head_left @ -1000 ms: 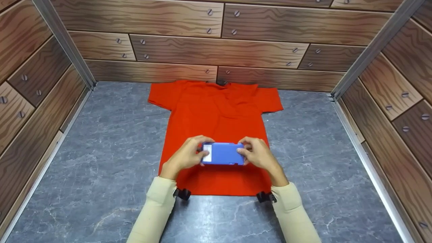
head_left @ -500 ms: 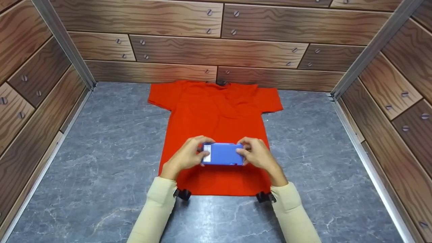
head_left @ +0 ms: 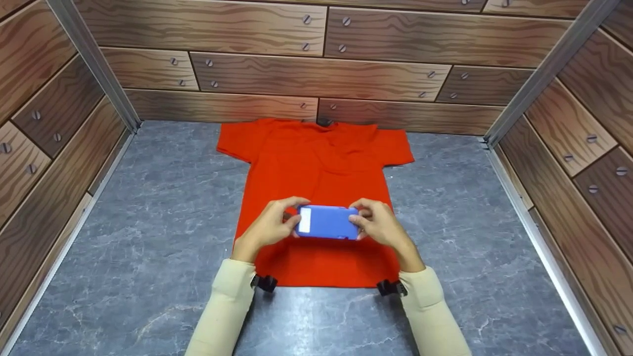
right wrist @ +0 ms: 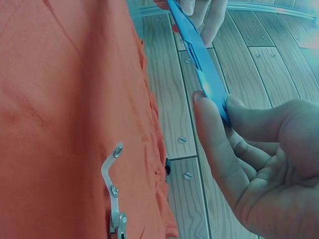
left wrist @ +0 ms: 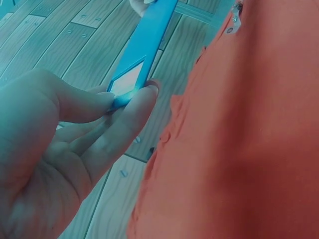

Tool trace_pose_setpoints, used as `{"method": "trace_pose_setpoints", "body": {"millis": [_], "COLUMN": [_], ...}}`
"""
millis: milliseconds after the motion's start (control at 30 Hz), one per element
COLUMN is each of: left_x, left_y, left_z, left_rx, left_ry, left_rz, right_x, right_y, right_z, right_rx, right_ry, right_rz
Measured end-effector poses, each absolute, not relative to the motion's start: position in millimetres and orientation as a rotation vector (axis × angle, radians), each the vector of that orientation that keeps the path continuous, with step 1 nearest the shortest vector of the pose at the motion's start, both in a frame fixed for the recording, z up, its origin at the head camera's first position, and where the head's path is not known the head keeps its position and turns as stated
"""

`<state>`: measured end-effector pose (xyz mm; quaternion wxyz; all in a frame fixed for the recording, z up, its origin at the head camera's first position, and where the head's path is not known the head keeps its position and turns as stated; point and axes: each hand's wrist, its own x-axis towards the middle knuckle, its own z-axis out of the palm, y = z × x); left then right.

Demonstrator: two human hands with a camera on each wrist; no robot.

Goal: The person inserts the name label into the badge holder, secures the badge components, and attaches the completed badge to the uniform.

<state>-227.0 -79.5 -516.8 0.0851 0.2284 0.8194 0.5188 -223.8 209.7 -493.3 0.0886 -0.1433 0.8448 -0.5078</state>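
Head view: my left hand [head_left: 267, 225] and right hand [head_left: 383, 225] each pinch one end of a blue case [head_left: 330, 222], held level above the lower half of the red shirt [head_left: 316, 168]. White label [head_left: 305, 220] at the left-hand end.
Left wrist: fingers [left wrist: 132, 117] clamped on the labelled end.
Right wrist: same grip, opposite end; snap strap [right wrist: 106, 172] seen against the shirt.
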Motion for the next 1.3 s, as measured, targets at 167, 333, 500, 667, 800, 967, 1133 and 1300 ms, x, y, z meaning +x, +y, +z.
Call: {"method": "trace_pose_setpoints", "body": {"millis": [167,333,500,667,800,967,1133,1300], "left_x": [-227.9,-227.9,-227.3,-226.6,-226.3,-225.9,-225.2,-225.1], "left_y": [-80.3,-78.9,-78.2,-77.7,-76.9,-75.6,-74.9,-74.2], "left_z": [-517.2,-516.3,-515.7,-515.1,-514.5,-513.7,-513.0,-512.8], "left_rx": [0.654,0.645,0.644,0.619,0.626,0.631,0.641,0.644], "left_ry": [2.487,2.524,2.573,2.567,2.542,2.529,2.548,2.572], "left_rz": [1.567,1.613,1.580,1.571,1.579,1.575,1.545,1.518], "right_x": [-223.4,-223.4,-223.1,-222.5,-222.1,-221.8,-223.0,-223.4], "right_y": [209.5,209.4,209.5,210.7,211.1,210.8,210.8,210.8], "right_z": [-492.8,-493.1,-492.7,-492.5,-491.8,-490.7,-492.9,-493.4], "right_rx": [-0.388,-0.353,-0.338,-0.367,-0.382,-0.386,-0.381,-0.378], "right_ry": [2.503,2.518,2.516,2.511,2.510,2.508,2.520,2.524], "right_rz": [-1.577,-1.602,-1.574,-1.559,-1.566,-1.587,-1.571,-1.566]}}
